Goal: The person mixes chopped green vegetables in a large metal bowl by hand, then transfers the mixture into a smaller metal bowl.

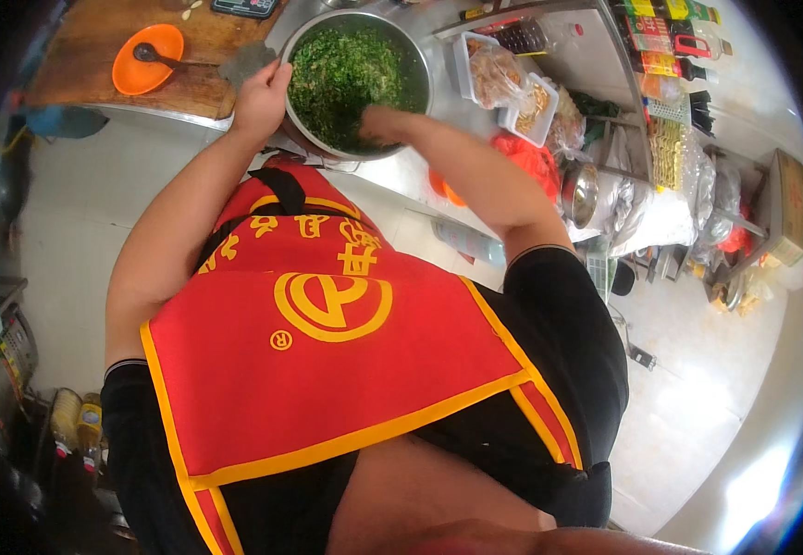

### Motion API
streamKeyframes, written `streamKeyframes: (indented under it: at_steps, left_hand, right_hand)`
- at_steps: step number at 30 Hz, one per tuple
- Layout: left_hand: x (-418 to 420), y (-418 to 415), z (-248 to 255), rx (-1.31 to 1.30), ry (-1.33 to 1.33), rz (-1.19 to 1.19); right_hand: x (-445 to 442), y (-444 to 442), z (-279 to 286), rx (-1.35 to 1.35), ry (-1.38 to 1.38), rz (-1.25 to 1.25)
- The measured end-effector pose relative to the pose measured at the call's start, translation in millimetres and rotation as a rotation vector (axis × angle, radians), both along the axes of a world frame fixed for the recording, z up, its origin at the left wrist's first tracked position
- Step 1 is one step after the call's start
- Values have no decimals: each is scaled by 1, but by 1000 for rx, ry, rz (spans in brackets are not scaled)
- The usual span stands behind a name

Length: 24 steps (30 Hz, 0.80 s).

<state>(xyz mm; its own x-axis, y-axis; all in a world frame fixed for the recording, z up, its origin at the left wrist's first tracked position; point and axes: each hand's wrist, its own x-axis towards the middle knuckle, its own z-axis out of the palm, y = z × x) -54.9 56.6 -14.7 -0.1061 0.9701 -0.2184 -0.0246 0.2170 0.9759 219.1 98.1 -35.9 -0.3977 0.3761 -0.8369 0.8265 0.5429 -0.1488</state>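
A deep stainless steel pot [417, 80] stands on the counter in front of me, at the top of the view. Finely chopped leafy greens [346, 62] fill much of it. My left hand [260, 100] grips the pot's left rim, with the thumb up along the edge. Inside the pot, at its near right, my right hand [382, 126] is down in the greens. It looks blurred, and its fingers are hidden, so whether they close on anything is not visible.
Left of the pot, an orange plastic bowl [131, 78] with a dark spoon [146, 52] sits on a wooden board [82, 55] near a digital scale [243, 5]. To the right are white trays [544, 128] with bagged food, a red plastic bag [530, 163] and shelved bottles [679, 41].
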Motion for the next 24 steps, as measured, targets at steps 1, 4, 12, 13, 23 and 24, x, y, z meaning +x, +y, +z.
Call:
streamKeyframes:
  at_steps: [1,4,12,13,23,24]
  left_hand:
    - [-1,4,5,49,43,4]
    - [-4,1,25,-134,9,-52]
    - [-6,1,17,-167,-132,-25]
    - [-4,3,16,-141,-150,-17]
    - [-9,5,18,-262,-221,-79]
    - [-8,5,19,-273,-224,-89]
  right_hand:
    - [-8,-5,-5,-27,79,-63]
    - [-41,-10,-4,-139,162,-722]
    - [-59,55,49,-30,378,-1171]
    - [-60,60,43,78,367,-953]
    - [-53,-11,72,386,226,90]
    - [-43,-8,72,382,188,135]
